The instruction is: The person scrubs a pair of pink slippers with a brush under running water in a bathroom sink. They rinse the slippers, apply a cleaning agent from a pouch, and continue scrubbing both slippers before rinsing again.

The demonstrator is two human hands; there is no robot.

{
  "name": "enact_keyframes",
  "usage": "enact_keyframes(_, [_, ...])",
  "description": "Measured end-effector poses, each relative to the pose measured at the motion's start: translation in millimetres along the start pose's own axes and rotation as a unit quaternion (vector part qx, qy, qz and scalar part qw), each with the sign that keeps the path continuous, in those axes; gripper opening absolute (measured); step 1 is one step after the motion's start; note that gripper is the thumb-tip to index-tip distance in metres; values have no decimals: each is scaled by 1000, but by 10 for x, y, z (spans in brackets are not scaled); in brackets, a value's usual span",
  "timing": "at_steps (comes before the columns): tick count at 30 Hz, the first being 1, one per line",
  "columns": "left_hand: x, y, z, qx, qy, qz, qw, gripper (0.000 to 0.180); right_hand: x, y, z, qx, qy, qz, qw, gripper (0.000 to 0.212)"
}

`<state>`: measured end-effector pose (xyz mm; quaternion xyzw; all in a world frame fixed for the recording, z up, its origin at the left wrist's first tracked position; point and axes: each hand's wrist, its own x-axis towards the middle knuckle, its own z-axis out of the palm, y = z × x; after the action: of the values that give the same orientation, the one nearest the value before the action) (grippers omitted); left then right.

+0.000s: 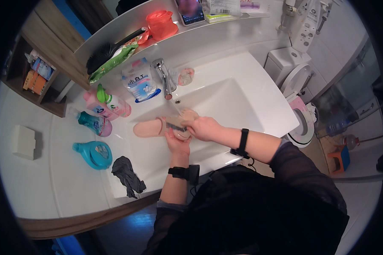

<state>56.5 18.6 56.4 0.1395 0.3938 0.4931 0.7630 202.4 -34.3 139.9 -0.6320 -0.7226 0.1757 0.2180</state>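
Observation:
Over the white sink basin (238, 100), my left hand (178, 144) is closed around a pale pink slipper (189, 114) from below. My right hand (203, 128) is closed, its fingers pinching what looks like a beige brush (173, 120) with a dark grey bristled edge, pressed against the held slipper. Its exact shape is partly hidden by the fingers. Another pale pink slipper (148, 128) lies in the basin to the left of my hands. The chrome faucet (164, 78) stands just beyond them, its spout above the basin.
A dark grey cloth (127, 176) lies on the counter's left front. Along the left stand a teal jug (94, 154), a teal pump bottle (94, 123) and pink bottles (108, 104). A white-blue bag (141, 85) sits beside the faucet. A shelf above holds a black hairbrush (108, 53) and a phone (191, 12).

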Motion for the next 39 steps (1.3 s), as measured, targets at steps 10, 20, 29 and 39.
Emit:
enact_keyframes(10, [65, 38, -31, 25, -44, 22, 998, 67, -97, 18, -70, 3, -119, -14, 993, 30])
enact_keyframes(20, [59, 61, -37, -13, -59, 51, 997, 69, -115, -20, -44, -14, -121, -19, 992, 29])
enact_keyframes(29, [-32, 11, 33, -4, -61, 20, 998, 69, -105, -48, -103, -26, -111, 9, 993, 31])
enact_keyframes(39, [33, -48, -37, 28, 1, -19, 999, 65, -101, -61, -48, 5, -29, 31, 999, 29])
